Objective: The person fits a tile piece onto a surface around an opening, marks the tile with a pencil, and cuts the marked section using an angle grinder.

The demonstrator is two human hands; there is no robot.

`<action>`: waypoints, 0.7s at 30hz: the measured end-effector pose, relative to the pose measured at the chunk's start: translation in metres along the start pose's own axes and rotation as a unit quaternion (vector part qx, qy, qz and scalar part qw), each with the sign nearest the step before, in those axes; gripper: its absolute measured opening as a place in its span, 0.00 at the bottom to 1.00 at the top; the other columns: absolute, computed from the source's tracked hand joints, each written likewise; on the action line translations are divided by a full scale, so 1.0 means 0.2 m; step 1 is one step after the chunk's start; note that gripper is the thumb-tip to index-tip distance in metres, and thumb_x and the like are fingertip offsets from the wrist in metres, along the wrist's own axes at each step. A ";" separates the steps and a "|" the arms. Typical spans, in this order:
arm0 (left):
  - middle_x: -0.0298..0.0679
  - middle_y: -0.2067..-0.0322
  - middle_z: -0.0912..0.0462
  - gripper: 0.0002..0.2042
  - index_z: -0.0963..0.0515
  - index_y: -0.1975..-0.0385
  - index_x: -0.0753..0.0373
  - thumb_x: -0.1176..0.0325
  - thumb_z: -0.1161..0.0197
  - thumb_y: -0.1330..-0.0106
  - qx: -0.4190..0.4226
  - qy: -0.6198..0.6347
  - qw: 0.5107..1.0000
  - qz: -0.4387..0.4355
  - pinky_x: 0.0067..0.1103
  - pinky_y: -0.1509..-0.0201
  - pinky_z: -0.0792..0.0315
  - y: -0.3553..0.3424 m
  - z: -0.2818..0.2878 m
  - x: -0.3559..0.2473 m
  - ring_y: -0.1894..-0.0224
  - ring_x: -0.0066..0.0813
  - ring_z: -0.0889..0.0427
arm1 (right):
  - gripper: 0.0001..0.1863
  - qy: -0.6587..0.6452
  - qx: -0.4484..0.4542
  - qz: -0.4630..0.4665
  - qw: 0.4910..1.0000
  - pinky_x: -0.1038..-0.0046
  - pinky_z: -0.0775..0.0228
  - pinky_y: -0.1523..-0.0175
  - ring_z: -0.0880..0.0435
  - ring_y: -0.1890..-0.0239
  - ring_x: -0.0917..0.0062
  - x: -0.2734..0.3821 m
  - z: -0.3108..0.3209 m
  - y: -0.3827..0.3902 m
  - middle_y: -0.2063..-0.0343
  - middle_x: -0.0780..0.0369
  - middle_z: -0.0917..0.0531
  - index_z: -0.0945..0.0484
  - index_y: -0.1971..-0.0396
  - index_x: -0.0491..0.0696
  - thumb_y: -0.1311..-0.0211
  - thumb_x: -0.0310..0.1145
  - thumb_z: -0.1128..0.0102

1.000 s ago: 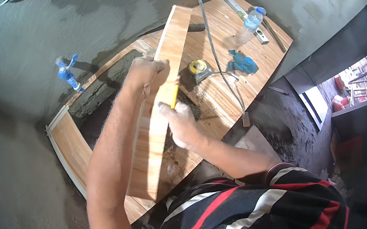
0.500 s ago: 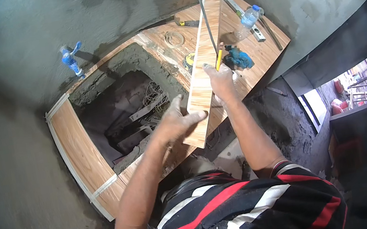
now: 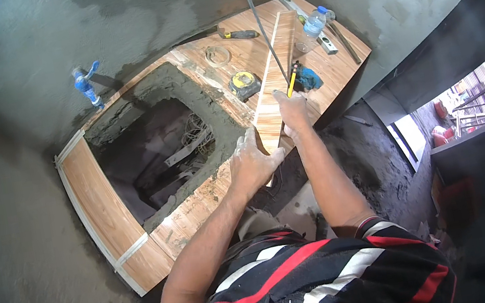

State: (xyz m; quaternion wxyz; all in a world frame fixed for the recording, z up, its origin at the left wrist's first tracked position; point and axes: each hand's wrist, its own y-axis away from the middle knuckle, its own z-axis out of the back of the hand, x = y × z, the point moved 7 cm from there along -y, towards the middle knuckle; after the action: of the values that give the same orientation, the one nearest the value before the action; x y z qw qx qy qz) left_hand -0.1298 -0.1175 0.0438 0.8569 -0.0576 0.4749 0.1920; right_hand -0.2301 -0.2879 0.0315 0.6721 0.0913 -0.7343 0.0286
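A long, narrow wood-grain strip [image 3: 272,98], pale along its edge, slants across the worktop. My left hand [image 3: 254,161] is closed around its near end. My right hand [image 3: 293,111] grips the right edge farther up, thumb on top, with a slim yellow marker or pencil [image 3: 292,83] sticking up from the same hand. Beyond that hand lies a crumpled blue cloth [image 3: 310,78], partly hidden. A yellow and black tape measure [image 3: 244,84] sits left of the strip. A thin dark rod or cord [image 3: 257,17] runs down to the yellow tool; its lower end is unclear.
The wood-grain worktop [image 3: 339,74] surrounds a rough cement-edged opening [image 3: 210,112] with coiled wire inside. At the back are a tape roll [image 3: 217,56], a yellow-black handled tool [image 3: 239,34], a spirit level [image 3: 327,43], a bottle [image 3: 315,23] and a hammer [image 3: 345,41]. A blue tap [image 3: 87,87] juts from the wall.
Both hands have lowered and tilted the strip, its far end dropping toward the worktop. My left hand has wrapped more fully around the near end. More of the tape measure shows.
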 end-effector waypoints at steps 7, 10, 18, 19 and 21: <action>0.61 0.48 0.16 0.35 0.25 0.42 0.71 0.50 0.28 0.43 -0.034 0.034 0.999 -0.003 0.43 0.38 0.25 -0.15 -0.10 0.03 0.43 0.58 0.17 | 0.15 0.015 -0.002 0.023 1.000 0.68 0.22 0.61 0.14 0.66 0.73 -0.12 0.04 -0.03 0.66 0.57 0.12 0.16 0.56 0.35 0.31 0.33 0.36; 0.60 0.53 0.15 0.36 0.23 0.51 0.69 0.40 0.28 0.46 -0.025 0.019 0.999 -0.007 0.44 0.42 0.24 -0.17 -0.13 -0.04 0.48 0.59 0.15 | 0.23 0.185 -0.009 -0.030 0.982 0.67 0.21 0.57 0.13 0.63 0.72 -0.24 0.25 -0.07 0.59 0.55 0.13 0.20 0.46 0.35 0.29 0.40 0.36; 0.66 0.44 0.23 0.44 0.31 0.36 0.73 0.45 0.28 0.46 -0.023 0.016 1.000 -0.003 0.42 0.42 0.20 -0.23 -0.30 0.15 0.45 0.61 0.17 | 0.14 0.276 0.169 -0.072 0.943 0.81 0.52 0.82 0.37 0.86 0.91 -0.05 0.55 0.03 0.83 0.73 0.27 0.19 0.70 0.48 0.27 0.42 0.38; 0.65 0.44 0.23 0.44 0.32 0.35 0.74 0.47 0.28 0.46 -0.025 0.013 1.000 0.003 0.42 0.42 0.21 -0.22 -0.30 0.16 0.44 0.61 0.18 | 0.11 0.284 0.130 -0.088 0.946 0.82 0.49 0.81 0.36 0.85 0.91 0.03 0.55 0.01 0.80 0.71 0.25 0.18 0.65 0.46 0.26 0.37 0.39; 0.65 0.45 0.23 0.44 0.33 0.34 0.75 0.50 0.28 0.46 -0.031 0.009 0.999 0.007 0.42 0.41 0.21 -0.22 -0.27 0.16 0.44 0.61 0.18 | 0.11 0.271 0.067 -0.059 0.958 0.83 0.47 0.79 0.33 0.82 0.91 0.12 0.53 -0.04 0.77 0.70 0.24 0.16 0.60 0.45 0.25 0.37 0.39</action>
State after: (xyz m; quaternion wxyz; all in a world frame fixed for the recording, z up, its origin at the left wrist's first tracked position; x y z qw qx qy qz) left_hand -0.1403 -0.1639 -0.0165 0.8489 -0.0824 0.4770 0.2124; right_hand -0.3339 -0.3152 0.0440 0.8387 0.1679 -0.5145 0.0615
